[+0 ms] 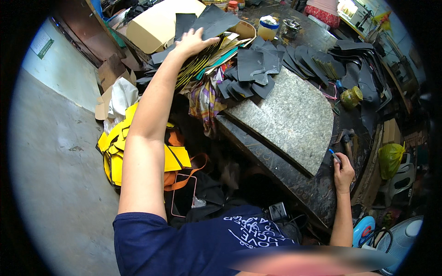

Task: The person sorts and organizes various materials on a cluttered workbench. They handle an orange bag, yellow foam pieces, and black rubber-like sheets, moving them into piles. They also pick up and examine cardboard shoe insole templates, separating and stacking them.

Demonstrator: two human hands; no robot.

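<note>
My left arm stretches to the far left of the workbench. There my left hand (195, 42) lies with fingers spread on or just over a stack of black sheets with yellow edges (198, 64); a larger black sheet (214, 23) is beside its fingertips. I cannot tell whether it presses on them. At the right, my right hand (343, 174) is closed around a pen with a blue end (332, 152), by the edge of a speckled grey stone slab (294, 115). Cut black pieces (253, 66) lie on the slab's far side.
A hammer (347, 140) and a yellowish jar (351, 97) are on the dark workbench (285, 184) at right. More black cut pieces (363, 69) pile up behind. Yellow pieces (119, 142) heap below my left arm. A blue-rimmed tub (268, 28) stands far back; another person (322, 14) is beyond.
</note>
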